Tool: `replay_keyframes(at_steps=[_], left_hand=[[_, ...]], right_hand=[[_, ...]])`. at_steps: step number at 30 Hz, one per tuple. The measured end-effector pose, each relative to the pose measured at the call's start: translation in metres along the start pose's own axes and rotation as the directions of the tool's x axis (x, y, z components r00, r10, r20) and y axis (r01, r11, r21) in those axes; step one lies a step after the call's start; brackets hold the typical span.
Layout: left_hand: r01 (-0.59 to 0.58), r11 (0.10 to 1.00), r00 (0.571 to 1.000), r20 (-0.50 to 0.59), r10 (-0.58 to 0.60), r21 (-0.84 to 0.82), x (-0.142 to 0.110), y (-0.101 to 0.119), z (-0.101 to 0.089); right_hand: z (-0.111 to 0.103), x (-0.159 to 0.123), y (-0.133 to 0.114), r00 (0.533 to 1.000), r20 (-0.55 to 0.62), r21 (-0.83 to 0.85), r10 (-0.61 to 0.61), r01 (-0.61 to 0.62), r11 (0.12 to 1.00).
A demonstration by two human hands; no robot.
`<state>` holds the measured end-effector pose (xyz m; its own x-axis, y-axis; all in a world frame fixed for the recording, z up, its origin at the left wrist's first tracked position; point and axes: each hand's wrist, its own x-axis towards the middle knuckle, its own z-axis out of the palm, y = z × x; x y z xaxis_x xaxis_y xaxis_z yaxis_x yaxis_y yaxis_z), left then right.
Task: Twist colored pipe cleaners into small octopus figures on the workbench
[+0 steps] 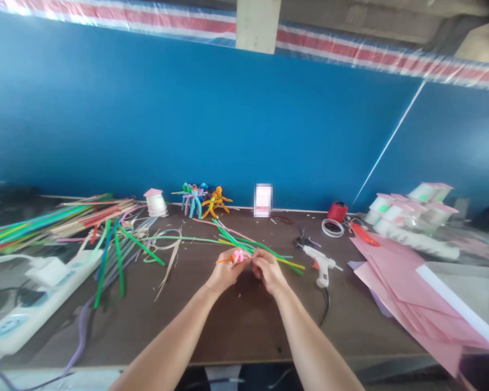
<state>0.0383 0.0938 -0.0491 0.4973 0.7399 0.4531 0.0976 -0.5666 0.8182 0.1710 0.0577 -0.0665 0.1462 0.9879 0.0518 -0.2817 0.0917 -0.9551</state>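
My left hand (225, 273) is closed on a small pipe-cleaner piece (238, 256), a pink curled part with an orange stem that sticks out to the left. Close against it on the right, my right hand (268, 270) has its thumb and fingers pinched together. Whatever lies between those fingertips is too small to make out. Just beyond both hands, green and yellow pipe cleaners (283, 259) lie crossed on the dark table (244, 331). Farther back stand finished pipe-cleaner figures, several blue and purple ones (194, 201) and orange ones (217, 202).
A glue gun (318, 263) and scissors (300, 237) lie right of my hands. Pink sheets (415, 296) and several stacked white cups (395, 214) are farther right. On the left are a power strip (44, 304), many loose pipe cleaners (65, 220) and a small cup (155, 203).
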Motion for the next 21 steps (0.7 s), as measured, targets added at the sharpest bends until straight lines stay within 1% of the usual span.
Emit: replay_keyframes(at_steps=[2, 4, 8, 11, 12, 13, 14, 15, 16, 17, 18, 19, 20, 21], left_hand=[[-0.172, 0.982, 0.985, -0.006, 0.173, 0.08, 0.0, 0.002, -0.002], [-0.281, 0.953, 0.96, 0.017, 0.281, 0.112, -0.001, 0.002, -0.003], [-0.373, 0.914, 0.928, 0.047, 0.37, 0.158, -0.002, -0.001, -0.002], [-0.387, 0.908, 0.922, 0.047, 0.384, 0.16, -0.003, -0.001, 0.001], [-0.361, 0.92, 0.932, 0.032, 0.36, 0.152, -0.003, -0.001, 0.002], [-0.304, 0.943, 0.952, 0.003, 0.306, 0.136, -0.003, -0.001, 0.003], [-0.212, 0.972, 0.976, -0.031, 0.217, 0.105, -0.003, -0.002, 0.004], [-0.092, 0.994, 0.993, -0.063, 0.096, 0.057, -0.002, -0.003, 0.005], [0.039, 0.999, 0.996, -0.085, -0.039, -0.006, -0.001, -0.005, 0.005], [0.159, 0.984, 0.982, -0.093, -0.166, -0.078, -0.001, -0.006, 0.006], [0.252, 0.956, 0.96, -0.09, -0.267, -0.147, 0.0, -0.008, 0.005], [0.311, 0.928, 0.939, -0.085, -0.334, -0.207, 0.001, -0.009, 0.005], [0.343, 0.905, 0.925, -0.077, -0.372, -0.253, 0.002, -0.01, 0.004], [0.362, 0.887, 0.916, -0.071, -0.396, -0.286, 0.002, -0.011, 0.004]], right_hand=[[0.0, -0.001, -0.001, 1.0, 0.021, 0.031, 0.006, -0.007, 0.999], [0.0, -0.002, -0.003, 0.999, 0.044, 0.053, 0.012, -0.014, 0.999], [-0.001, -0.004, -0.007, 0.997, 0.076, 0.062, 0.011, -0.016, 0.998], [-0.003, -0.002, -0.006, 0.997, 0.076, 0.037, 0.0, -0.003, 0.999], [-0.003, -0.002, -0.006, 0.998, 0.069, 0.022, -0.007, 0.006, 1.0], [-0.003, -0.002, -0.005, 0.998, 0.058, 0.004, -0.017, 0.017, 1.0], [-0.002, -0.002, -0.005, 0.999, 0.043, -0.016, -0.03, 0.031, 0.999], [0.0, -0.002, -0.004, 0.999, 0.024, -0.03, -0.043, 0.043, 0.999], [0.002, -0.003, -0.004, 0.997, -0.004, -0.056, -0.074, 0.073, 0.996], [0.004, -0.005, -0.004, 0.991, -0.038, -0.111, -0.131, 0.126, 0.986], [0.006, -0.007, -0.004, 0.974, -0.067, -0.202, -0.215, 0.198, 0.959], [0.008, -0.009, -0.004, 0.945, -0.079, -0.324, -0.316, 0.276, 0.905], [0.01, -0.01, -0.004, 0.906, -0.061, -0.461, -0.418, 0.346, 0.817], [0.011, -0.012, -0.005, 0.865, -0.017, -0.587, -0.501, 0.397, 0.705]])
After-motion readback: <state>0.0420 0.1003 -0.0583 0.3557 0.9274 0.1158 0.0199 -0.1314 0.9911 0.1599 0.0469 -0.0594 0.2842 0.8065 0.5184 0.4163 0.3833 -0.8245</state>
